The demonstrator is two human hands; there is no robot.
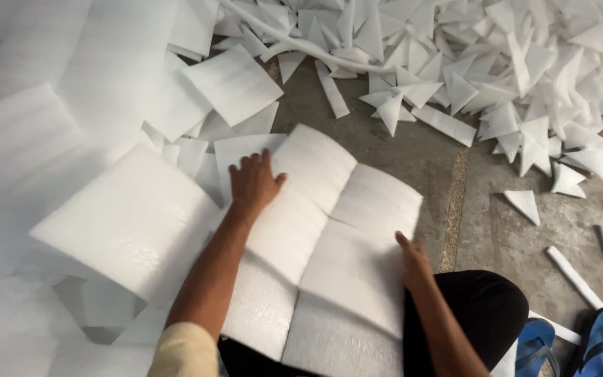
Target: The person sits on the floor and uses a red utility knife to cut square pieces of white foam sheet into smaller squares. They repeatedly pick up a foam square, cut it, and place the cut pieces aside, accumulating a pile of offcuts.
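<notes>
So the left hand point(254, 183) is laid flat and open, fingers spread, pressed onto the far left part of the foam sheets point(329, 244); nothing is gripped by it. The right hand point(413, 257) is set on the near right edge of the same sheets, fingers mostly straight and resting on top. Whether the edge is pinched underneath can't be told from here.

The sheets are spread across the lap and the floor point(413, 150) right in front, in overlapping panels with creases or seams between them. Judging by that, a flattening or lining-up step looks to be in hand, with the sheets held down at two corners. Even pressure would be called for in any next move, since foam this light is easily shifted or creased.

Just to the left, a thicker foam block point(130, 223) is tilted against the sheets. Further left, more big sheets are heaped. Across the top and right, a pile of triangular offcuts point(497, 77) is scattered, with a few strips. A pair of blue sandals point(581, 345) sits at the bottom right.
</notes>
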